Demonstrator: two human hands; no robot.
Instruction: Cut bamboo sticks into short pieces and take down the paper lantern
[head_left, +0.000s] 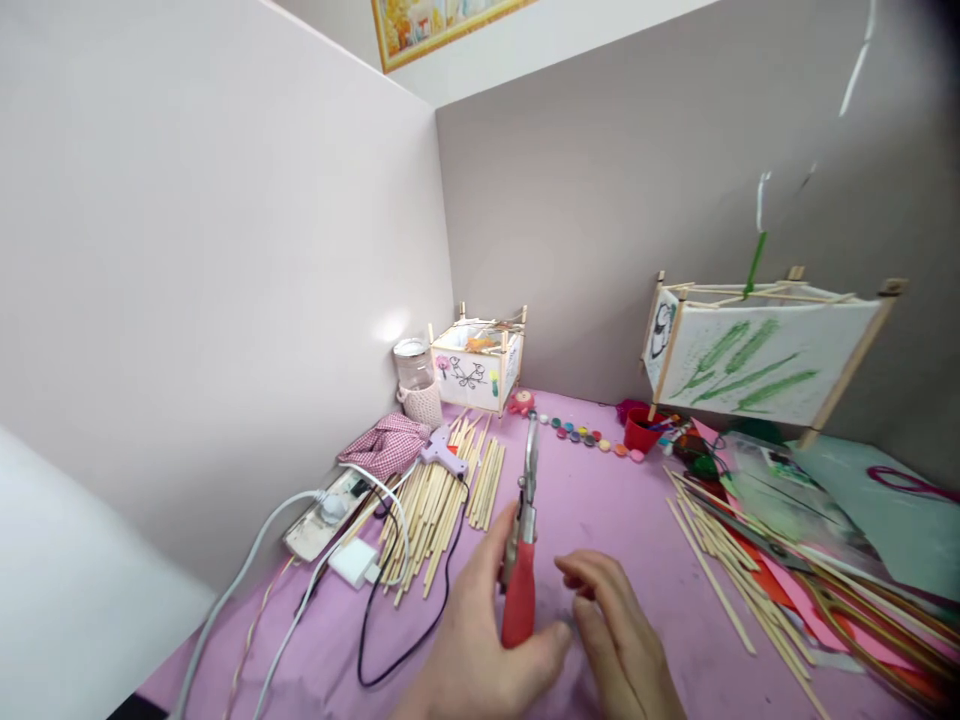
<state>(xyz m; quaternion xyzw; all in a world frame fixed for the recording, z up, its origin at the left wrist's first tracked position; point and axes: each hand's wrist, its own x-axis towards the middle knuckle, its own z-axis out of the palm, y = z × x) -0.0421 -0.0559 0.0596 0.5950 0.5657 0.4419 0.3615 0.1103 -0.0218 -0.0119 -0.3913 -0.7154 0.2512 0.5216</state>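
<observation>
My left hand [480, 640] is wrapped round a tool with a red handle [519, 600] and a metal head, held upright over the purple table cover. Close by on its right, my right hand [619, 635] has its fingers curled and close together; nothing shows in them, though the inside of the hand is partly hidden. Wooden sticks [427, 505] lie in a pile beyond my left hand, with a lilac glue gun [444, 452] on top.
A power strip [326, 515] and cables lie at the left. Small paint pots [589, 438] form rows behind the hands. A red cup [641, 430], a paper lantern [769, 350], more sticks [720, 555] and scissors [832, 610] are at the right. A smaller lantern [476, 370] stands at the back.
</observation>
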